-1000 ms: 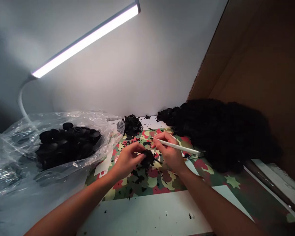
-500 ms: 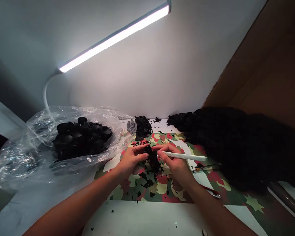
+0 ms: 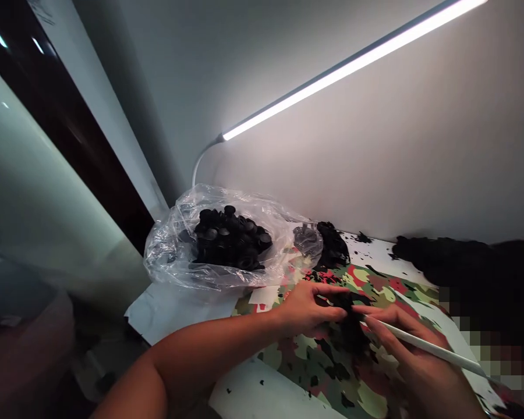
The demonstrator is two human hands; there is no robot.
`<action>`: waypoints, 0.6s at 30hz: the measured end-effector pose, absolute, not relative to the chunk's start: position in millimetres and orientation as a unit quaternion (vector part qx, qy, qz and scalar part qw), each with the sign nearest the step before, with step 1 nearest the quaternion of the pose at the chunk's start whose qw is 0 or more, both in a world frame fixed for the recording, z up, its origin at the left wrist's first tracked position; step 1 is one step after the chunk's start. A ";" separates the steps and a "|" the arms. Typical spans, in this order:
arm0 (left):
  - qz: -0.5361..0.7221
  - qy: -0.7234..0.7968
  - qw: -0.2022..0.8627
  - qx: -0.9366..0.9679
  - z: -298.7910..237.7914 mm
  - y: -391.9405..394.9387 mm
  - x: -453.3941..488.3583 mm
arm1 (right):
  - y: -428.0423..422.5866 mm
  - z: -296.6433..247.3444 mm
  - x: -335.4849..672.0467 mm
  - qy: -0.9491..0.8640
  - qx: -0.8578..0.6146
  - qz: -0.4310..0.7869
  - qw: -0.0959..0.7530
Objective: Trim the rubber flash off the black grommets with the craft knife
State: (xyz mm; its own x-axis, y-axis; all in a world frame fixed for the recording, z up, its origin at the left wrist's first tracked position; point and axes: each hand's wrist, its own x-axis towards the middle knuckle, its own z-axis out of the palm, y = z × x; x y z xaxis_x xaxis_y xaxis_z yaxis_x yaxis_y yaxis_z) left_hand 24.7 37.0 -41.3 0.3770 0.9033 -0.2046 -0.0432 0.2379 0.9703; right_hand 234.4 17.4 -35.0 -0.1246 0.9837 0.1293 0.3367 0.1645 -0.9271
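Steadily, we are working at a small black piece [image 3: 344, 299], which is sitting to the right of the clear plastic bag [image 3: 161, 270] and nearer to us than it. With our left hand [image 3: 312, 307] we are pinching it, thumb and forefinger clamped on it from two sides, while the other fingers are mostly hiding from view. With our right hand [image 3: 419, 366] we are gripping a white pen-like tool [image 3: 436, 349] in a writing hold, fingers closed around its front part, its rear end pointing away from the bag. Its tip is meeting or nearly meeting the piece; we cannot tell which against so much black. For good work, we are probably best off bracing the piece firmly without squashing it, making short, light movements, and aiming the tip clear of the left thumb. The lamp [image 3: 353, 70] is shining from above and right of the bag, so tilting the piece towards it should be helping us find its edges. Black scraps [image 3: 334, 369] are lying on the camouflage-patterned sheet [image 3: 308, 348], right of the bag, and we should be stopping loose bits from mixing with its round black parts [image 3: 231, 238].
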 end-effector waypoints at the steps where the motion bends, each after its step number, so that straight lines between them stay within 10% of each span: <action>1: 0.358 0.424 0.662 0.503 -43.0 37.6 24.7 | 18.2 -36.2 234.6 -0.641 -0.517 0.387 0.416; 18: 0.474 0.331 0.665 0.473 -42.6 30.6 40.8 | 19.3 -34.3 233.6 -0.755 -0.509 -0.031 0.413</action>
